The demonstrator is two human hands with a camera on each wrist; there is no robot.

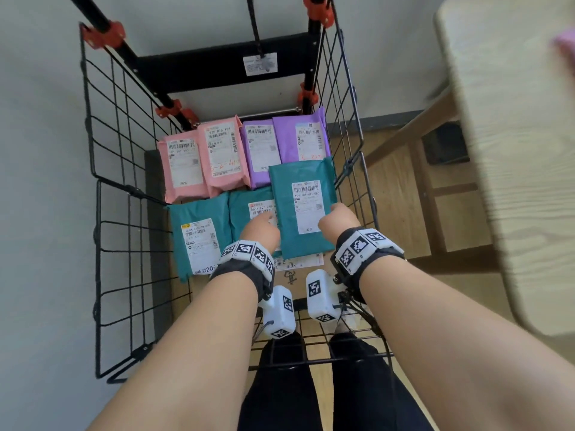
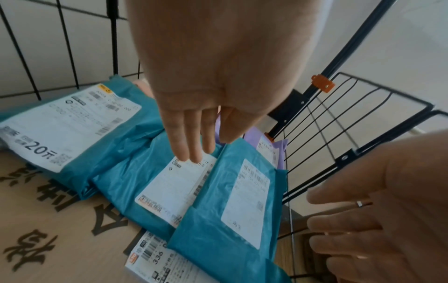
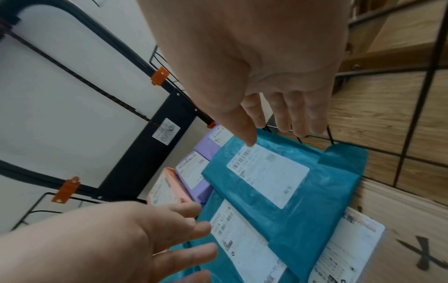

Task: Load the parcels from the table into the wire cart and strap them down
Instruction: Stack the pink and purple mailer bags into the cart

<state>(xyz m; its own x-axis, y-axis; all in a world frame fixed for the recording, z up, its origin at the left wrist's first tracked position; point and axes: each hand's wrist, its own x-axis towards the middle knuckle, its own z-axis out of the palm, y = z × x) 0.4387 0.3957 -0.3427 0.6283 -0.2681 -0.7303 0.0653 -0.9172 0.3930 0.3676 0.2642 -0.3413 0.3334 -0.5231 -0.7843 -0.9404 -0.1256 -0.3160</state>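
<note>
In the wire cart point(image 1: 348, 169), hands: left hand point(image 2: 194, 107) and right hand point(image 3: 274, 86), each grip loose, fingers straight, holding nothing.
Right teal parcel point(image 1: 298, 209): overlaps middle teal parcel point(image 2: 135, 183); label "104 104 H21 080".
Left teal parcel point(image 1: 193, 237): "20" (bottom corner).
Cardboard point(image 2: 60, 239): beneath.

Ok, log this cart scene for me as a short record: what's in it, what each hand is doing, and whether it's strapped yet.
cart: black wire, orange clips
pink parcels: two, far row
purple parcels: two, far row
teal parcels: three, near row; rightmost overlaps the middle one
cardboard box: flat under the parcels
left hand: open, fingers on the middle teal parcel's label
right hand: open, at the rightmost teal parcel
strap: none over the parcels
</note>
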